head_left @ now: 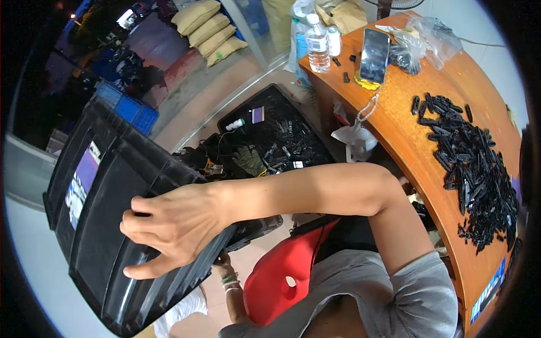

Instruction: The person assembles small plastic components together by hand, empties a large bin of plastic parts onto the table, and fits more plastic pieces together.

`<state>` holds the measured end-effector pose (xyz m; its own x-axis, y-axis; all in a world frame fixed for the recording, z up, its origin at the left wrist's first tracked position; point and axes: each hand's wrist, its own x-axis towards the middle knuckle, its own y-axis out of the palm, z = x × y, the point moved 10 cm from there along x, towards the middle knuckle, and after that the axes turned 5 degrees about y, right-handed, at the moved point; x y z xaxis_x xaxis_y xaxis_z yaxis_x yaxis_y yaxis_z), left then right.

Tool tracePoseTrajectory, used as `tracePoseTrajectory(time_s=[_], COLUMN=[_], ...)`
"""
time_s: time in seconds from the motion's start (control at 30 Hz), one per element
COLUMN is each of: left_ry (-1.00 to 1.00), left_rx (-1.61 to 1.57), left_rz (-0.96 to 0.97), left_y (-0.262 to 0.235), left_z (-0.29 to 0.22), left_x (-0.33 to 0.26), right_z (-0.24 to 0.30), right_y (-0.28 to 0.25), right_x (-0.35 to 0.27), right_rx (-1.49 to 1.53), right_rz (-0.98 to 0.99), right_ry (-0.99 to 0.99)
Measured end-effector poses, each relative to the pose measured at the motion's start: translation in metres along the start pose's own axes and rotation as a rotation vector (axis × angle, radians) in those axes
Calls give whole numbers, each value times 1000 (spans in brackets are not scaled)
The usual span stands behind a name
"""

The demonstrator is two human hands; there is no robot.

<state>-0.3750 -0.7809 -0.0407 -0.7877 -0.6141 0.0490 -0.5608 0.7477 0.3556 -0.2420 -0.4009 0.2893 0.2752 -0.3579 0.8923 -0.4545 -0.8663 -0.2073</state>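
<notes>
A large black plastic bin [96, 242], ribbed and with a purple-and-white label [83, 179], stands steeply tilted on the left. Across my body reaches my right arm, and my right hand [174, 228] is over the bin's outer side, palm toward it, fingers bent and apart, thumb spread. Whether the fingertips press on the plastic is hard to tell. Lower down, my left hand [223, 261], with light bands at the wrist, is closed at the bin's near edge; its fingers are partly hidden. Beyond my forearm, a black tray [309, 130] holds many small black parts and a glove [249, 161].
A curved orange-brown table [403, 121] runs along the right, bearing a heap of black plastic pieces [470, 163], a phone [374, 56], a water bottle [318, 45] and plastic bags [434, 42]. A red chair [276, 276] is beside me. Stacked sacks [208, 28] lie beyond the doorway.
</notes>
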Motion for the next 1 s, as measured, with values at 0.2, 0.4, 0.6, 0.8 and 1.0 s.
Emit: tracePoseTrajectory(time_s=[0.2, 0.4, 0.6, 0.8, 1.0], left_ry=[-209, -397, -567, -712, -853], left_rx=[139, 296, 466, 612, 752], left_rz=[183, 321, 463, 622, 787], left_y=[17, 9, -7, -12, -16], left_z=[68, 117, 142, 162, 183], left_x=[-13, -56, -103, -150, -194], right_z=[-9, 1, -33, -56, -64], right_y=[29, 55, 80, 102, 60], right_x=[-14, -12, -22, -35, -84], right_rx=[49, 38, 72, 25, -129], right_rz=[120, 268, 315, 282, 482], right_ry=[-22, -145, 38, 292, 447])
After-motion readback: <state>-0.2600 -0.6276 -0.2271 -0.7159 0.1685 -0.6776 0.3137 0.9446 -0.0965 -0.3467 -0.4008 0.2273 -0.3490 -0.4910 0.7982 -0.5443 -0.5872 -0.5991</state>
